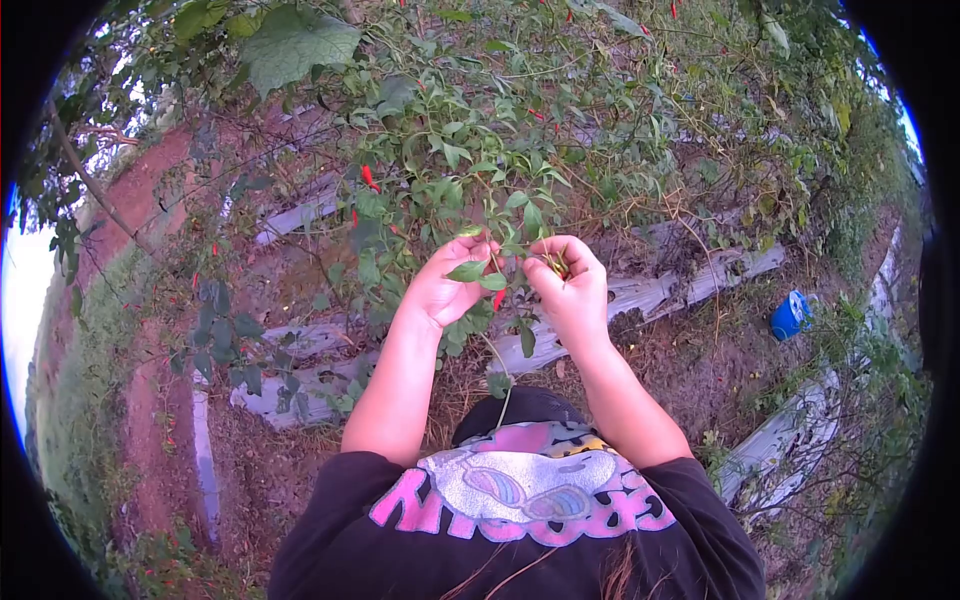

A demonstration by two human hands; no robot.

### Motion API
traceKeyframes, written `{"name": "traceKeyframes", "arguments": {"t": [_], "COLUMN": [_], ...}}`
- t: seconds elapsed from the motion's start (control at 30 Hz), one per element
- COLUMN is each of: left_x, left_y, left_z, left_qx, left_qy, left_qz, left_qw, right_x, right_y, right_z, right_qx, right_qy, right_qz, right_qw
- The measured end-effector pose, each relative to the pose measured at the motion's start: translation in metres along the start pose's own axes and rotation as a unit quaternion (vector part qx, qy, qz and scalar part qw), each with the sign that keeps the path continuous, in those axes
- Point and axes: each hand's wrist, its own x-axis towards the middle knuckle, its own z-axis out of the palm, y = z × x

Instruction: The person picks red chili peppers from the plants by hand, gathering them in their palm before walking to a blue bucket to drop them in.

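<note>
In front of my chest a leafy chili plant [450, 150] spreads, with small red chilies among its leaves. My left hand [452, 280] is closed around a thin chili branch, its fingertips partly behind a leaf [467, 271]. A red chili [499, 299] hangs just below and between the hands. My right hand [570, 290] is curled close beside it, with thin green and reddish chilies [556, 264] showing between thumb and fingers; how many is hidden. Another red chili [369, 178] hangs up and to the left.
Strips of greyish plastic sheeting [650, 296] run across the soil among the plants. A blue bucket [790, 315] lies tilted on the ground at the right. A large broad leaf [300, 48] hangs at the upper left, and a bare branch [90, 180] slants below it.
</note>
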Motion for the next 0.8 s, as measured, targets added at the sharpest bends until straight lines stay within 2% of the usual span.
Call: {"name": "traceKeyframes", "arguments": {"t": [0.03,0.17,0.2,0.37,0.47,0.57,0.67,0.73,0.8], "left_x": [0.001,0.005,0.006,0.007,0.006,0.005,0.006,0.006,0.005], "left_y": [-0.001,-0.006,-0.007,-0.009,-0.010,-0.010,-0.011,-0.012,-0.011], "left_z": [0.000,0.000,0.000,0.017,0.019,0.020,0.016,0.016,0.020], "left_qx": [-0.007,-0.046,-0.058,-0.054,-0.015,0.014,0.029,0.049,0.035], "left_qy": [0.000,-0.017,-0.025,0.001,0.028,0.037,0.071,0.093,0.067], "left_qz": [0.004,0.006,0.002,-0.001,0.009,0.025,0.027,0.025,0.025], "left_qw": [1.000,0.999,0.998,0.999,0.999,0.999,0.997,0.994,0.997], "right_x": [-0.004,-0.016,-0.014,-0.002,0.000,0.001,-0.004,-0.004,-0.005], "right_y": [-0.005,-0.020,-0.019,-0.011,-0.009,-0.005,-0.005,-0.005,-0.005], "right_z": [-0.001,0.006,0.008,0.007,0.004,0.001,-0.003,0.000,0.003], "right_qx": [0.004,-0.063,-0.113,-0.097,-0.124,-0.062,-0.132,-0.154,-0.176], "right_qy": [0.016,-0.041,-0.043,-0.075,-0.067,0.003,-0.028,-0.033,-0.035], "right_qz": [-0.029,-0.124,-0.127,-0.029,-0.054,-0.089,-0.141,-0.134,-0.126], "right_qw": [0.999,0.989,0.984,0.992,0.989,0.994,0.981,0.978,0.976]}}
